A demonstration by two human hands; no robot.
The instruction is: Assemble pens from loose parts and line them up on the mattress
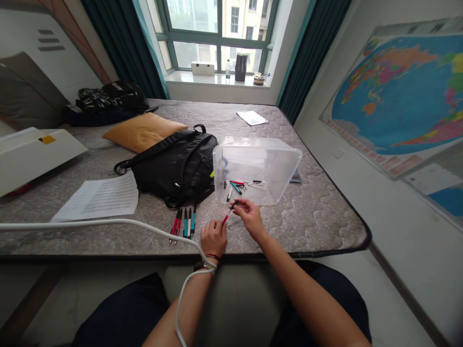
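Note:
My left hand (213, 237) rests low over the mattress, fingers closed around the red barrel (225, 219) of a pen. Just to its right, my right hand (249, 217) pinches the black end piece (234, 205) of that pen. A thin, light shaft shows between the two parts; whether they are joined I cannot tell. To the left lies a row of several pens (189, 222) in red, teal and white with black ends. Beyond my hands, a clear plastic box (278, 185) lies with its opening towards me, holding loose pen parts (237, 188).
Behind the pens sits a black backpack (170, 168), beside a yellow padded envelope (146, 131). A printed sheet (104, 197) lies at left. A white cable (126, 221) crosses in front and hangs over my left wrist. The mattress edge (325, 253) is close to me.

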